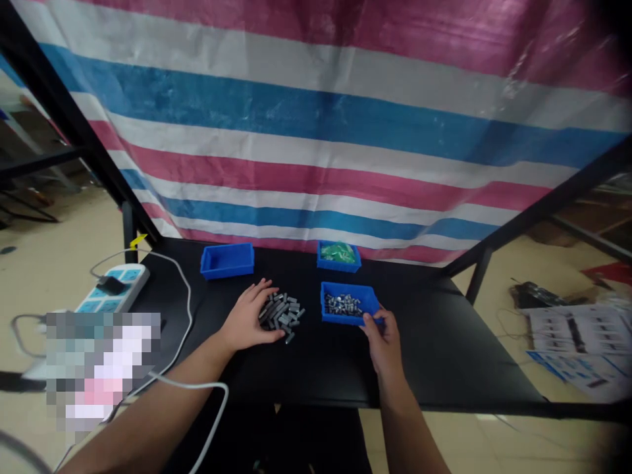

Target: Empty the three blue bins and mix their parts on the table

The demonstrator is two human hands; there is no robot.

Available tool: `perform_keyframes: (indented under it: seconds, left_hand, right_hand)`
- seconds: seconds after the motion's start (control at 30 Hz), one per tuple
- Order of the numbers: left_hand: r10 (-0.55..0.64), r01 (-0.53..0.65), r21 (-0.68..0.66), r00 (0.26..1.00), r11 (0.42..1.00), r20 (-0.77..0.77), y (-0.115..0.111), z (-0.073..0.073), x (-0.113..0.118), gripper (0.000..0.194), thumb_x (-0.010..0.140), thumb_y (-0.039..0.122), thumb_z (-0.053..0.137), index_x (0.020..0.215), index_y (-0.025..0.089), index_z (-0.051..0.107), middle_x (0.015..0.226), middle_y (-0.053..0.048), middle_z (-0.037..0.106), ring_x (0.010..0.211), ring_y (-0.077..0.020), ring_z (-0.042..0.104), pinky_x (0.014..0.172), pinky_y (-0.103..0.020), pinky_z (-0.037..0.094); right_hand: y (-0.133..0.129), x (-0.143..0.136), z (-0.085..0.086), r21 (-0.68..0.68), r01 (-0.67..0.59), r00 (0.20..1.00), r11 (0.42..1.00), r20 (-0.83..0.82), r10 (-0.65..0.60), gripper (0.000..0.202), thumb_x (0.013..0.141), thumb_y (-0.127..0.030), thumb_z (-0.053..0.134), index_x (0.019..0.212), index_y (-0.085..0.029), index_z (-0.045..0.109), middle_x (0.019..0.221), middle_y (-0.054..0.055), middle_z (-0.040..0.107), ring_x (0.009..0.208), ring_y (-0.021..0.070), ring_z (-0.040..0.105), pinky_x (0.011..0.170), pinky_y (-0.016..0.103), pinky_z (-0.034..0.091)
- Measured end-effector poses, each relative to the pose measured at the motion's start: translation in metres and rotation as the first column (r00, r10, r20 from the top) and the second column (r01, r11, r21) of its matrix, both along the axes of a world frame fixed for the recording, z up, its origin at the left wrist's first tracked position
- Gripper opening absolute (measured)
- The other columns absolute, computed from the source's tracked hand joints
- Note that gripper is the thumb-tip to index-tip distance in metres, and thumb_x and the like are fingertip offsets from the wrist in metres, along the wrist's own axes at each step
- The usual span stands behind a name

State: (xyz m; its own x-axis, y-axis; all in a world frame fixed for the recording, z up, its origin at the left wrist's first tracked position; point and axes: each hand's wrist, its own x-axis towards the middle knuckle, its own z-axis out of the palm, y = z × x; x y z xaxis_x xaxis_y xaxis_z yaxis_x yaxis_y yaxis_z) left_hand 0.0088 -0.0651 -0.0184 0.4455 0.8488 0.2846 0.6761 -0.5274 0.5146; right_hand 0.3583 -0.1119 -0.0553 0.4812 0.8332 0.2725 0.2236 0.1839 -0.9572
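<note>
Grey metal pieces [286,311] lie heaped on the black tabletop [316,368], the left hand [249,317] curved around their left side, grip spread apart. The right hand [384,336] has its grip clamped on the near right corner of a blue bin [340,320] holding shiny parts [343,304]. Beyond sits green packaging [338,251].

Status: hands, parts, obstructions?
Left hand open, curved around metal pile. Right hand gripping blue bin of metal parts. Pile loose on black table. White cable crosses left forearm.
</note>
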Motion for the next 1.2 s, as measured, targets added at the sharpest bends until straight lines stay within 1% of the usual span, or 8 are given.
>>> perform_keyframes:
  seconds: [0.1,0.2,0.47,0.6,0.83,0.93,1.0,1.2]
  left_hand:
    - [0.049,-0.051,-0.02,0.994,0.999,-0.097,-0.007,-0.006,0.005,0.12,0.055,0.076,0.076,0.153,0.02,0.035,0.162,-0.019,0.026,0.15,-0.0424,0.018,0.121,-0.061,0.018]
    - [0.084,-0.09,-0.036,0.987,0.995,-0.14,-0.007,-0.015,0.013,0.128,0.051,0.083,0.072,0.155,0.02,0.031,0.164,-0.021,0.019,0.151,-0.0434,0.015,0.121,-0.061,0.016]
    - [0.049,-0.052,-0.02,0.988,0.998,-0.149,-0.001,-0.02,0.017,0.112,0.061,0.072,0.073,0.151,0.016,0.036,0.159,-0.02,0.032,0.15,-0.0369,0.024,0.123,-0.055,0.016]
    - [0.042,-0.045,-0.022,0.991,0.999,-0.123,0.001,-0.019,0.016,0.109,0.063,0.066,0.074,0.15,0.013,0.036,0.158,-0.02,0.036,0.149,-0.0355,0.027,0.123,-0.054,0.017]
    - [0.022,-0.023,-0.014,0.996,1.0,-0.088,0.012,-0.02,0.018,0.116,0.063,0.061,0.076,0.155,0.012,0.026,0.156,-0.021,0.038,0.147,-0.0357,0.032,0.123,-0.055,0.02]
    - [0.026,-0.026,-0.002,0.995,1.0,-0.096,0.013,-0.021,0.019,0.115,0.063,0.061,0.076,0.155,0.011,0.027,0.156,-0.022,0.038,0.147,-0.0367,0.032,0.122,-0.056,0.021]
    - [0.028,-0.027,0.007,0.995,1.0,-0.094,0.012,-0.02,0.02,0.113,0.063,0.062,0.076,0.153,0.012,0.03,0.156,-0.022,0.038,0.147,-0.037,0.032,0.122,-0.056,0.022]
    - [0.028,-0.028,0.003,0.995,1.0,-0.093,0.011,-0.015,0.022,0.106,0.065,0.063,0.076,0.15,0.013,0.037,0.153,-0.021,0.042,0.146,-0.0368,0.034,0.122,-0.057,0.024]
  right_hand:
    - [0.001,-0.003,0.0,-0.026,-0.063,0.973,0.998,-0.222,0.056,0.038,0.076,-0.046,0.077,0.093,-0.025,0.051,0.109,-0.001,0.055,0.093,0.0158,0.059,0.079,0.035,0.059]
    - [0.004,-0.008,0.004,-0.079,-0.114,0.943,0.99,-0.323,0.083,0.037,0.074,-0.049,0.078,0.092,-0.026,0.055,0.097,-0.003,0.053,0.09,0.0146,0.057,0.08,0.036,0.06]
    - [0.024,-0.026,0.029,-0.173,-0.205,0.828,0.963,-0.556,0.076,0.039,0.068,-0.039,0.082,0.097,-0.03,0.058,0.091,-0.005,0.065,0.087,0.019,0.065,0.082,0.047,0.06]
    - [0.042,-0.039,0.04,-0.162,-0.233,0.753,0.959,-0.654,0.073,0.061,0.064,-0.029,0.083,0.118,-0.039,0.057,0.102,-0.005,0.07,0.097,0.0229,0.067,0.085,0.054,0.058]
    - [0.08,-0.055,0.059,-0.132,-0.468,0.687,0.874,-0.676,0.265,0.057,0.063,-0.026,0.084,0.115,-0.03,0.061,0.096,-0.001,0.074,0.09,0.0216,0.068,0.089,0.048,0.054]
    - [0.086,-0.063,0.056,-0.06,-0.543,0.648,0.838,-0.664,0.372,0.054,0.067,-0.03,0.084,0.115,-0.031,0.059,0.098,-0.001,0.073,0.091,0.0205,0.068,0.089,0.047,0.054]
    - [0.086,-0.071,0.049,-0.008,-0.533,0.649,0.846,-0.644,0.404,0.05,0.07,-0.033,0.083,0.113,-0.031,0.058,0.098,-0.001,0.072,0.093,0.0202,0.067,0.09,0.046,0.054]
    - [0.081,-0.09,0.025,0.052,-0.466,0.74,0.883,-0.524,0.421,0.042,0.077,-0.038,0.08,0.112,-0.03,0.058,0.104,0.001,0.07,0.098,0.0201,0.066,0.088,0.042,0.055]
